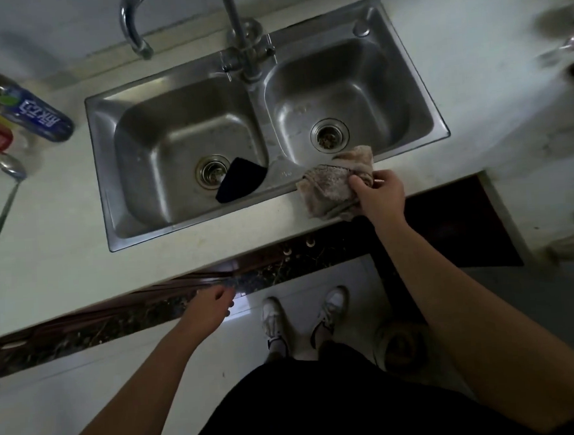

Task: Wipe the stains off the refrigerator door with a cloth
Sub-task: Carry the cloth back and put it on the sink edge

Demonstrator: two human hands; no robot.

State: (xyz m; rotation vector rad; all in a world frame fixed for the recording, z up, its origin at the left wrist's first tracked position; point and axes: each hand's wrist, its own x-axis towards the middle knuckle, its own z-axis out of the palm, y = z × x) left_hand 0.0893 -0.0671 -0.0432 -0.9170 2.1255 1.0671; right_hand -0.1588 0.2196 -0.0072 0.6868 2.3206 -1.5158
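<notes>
A crumpled beige cloth [330,184] lies on the front rim of the steel double sink [108,181], by the right basin. My right hand [380,193] grips the cloth's right side, thumb on top. My left hand [210,307] hangs below the counter's front edge, fingers loosely curled, holding nothing. The refrigerator is not in view.
A dark blue pad [240,183] leans in the left basin beside its drain. The tap [241,35] rises behind the sink. Bottles [33,110] and a ladle [1,208] lie on the white counter [51,231] at left. My white shoes [305,313] stand on the pale floor.
</notes>
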